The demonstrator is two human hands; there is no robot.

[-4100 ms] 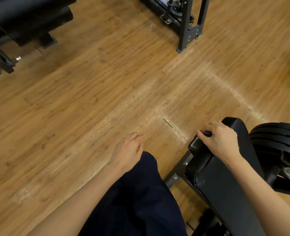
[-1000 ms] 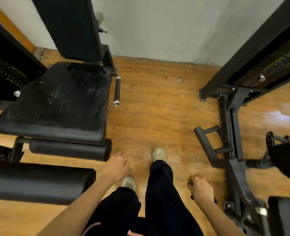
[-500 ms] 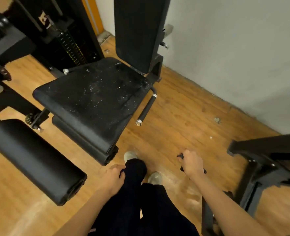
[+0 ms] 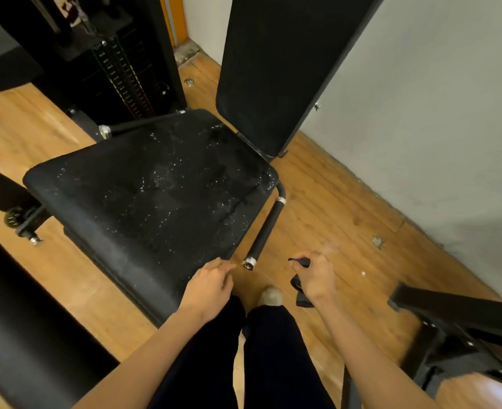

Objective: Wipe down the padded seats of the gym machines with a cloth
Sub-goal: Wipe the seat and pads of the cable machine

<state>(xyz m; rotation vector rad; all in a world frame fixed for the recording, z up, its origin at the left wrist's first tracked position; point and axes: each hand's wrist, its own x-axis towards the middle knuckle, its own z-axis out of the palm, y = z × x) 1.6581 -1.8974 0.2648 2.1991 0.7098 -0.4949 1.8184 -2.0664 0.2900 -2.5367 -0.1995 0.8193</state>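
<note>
Gripping a black cloth [image 4: 298,283], the right hand [image 4: 317,277] is hovering above the wooden floor [image 4: 317,208], fingers curled round the fabric; loose ends are hanging down below the fist. Left hand [image 4: 208,287] is reaching with relaxed fingers, holding nothing, at the near right corner of the padded seat [image 4: 152,196]. Seat is lying flat, white-speckled, its long axis running from near left toward the upright backrest [image 4: 279,69] at far right. Side handle [image 4: 264,228] is pointing toward the person.
</note>
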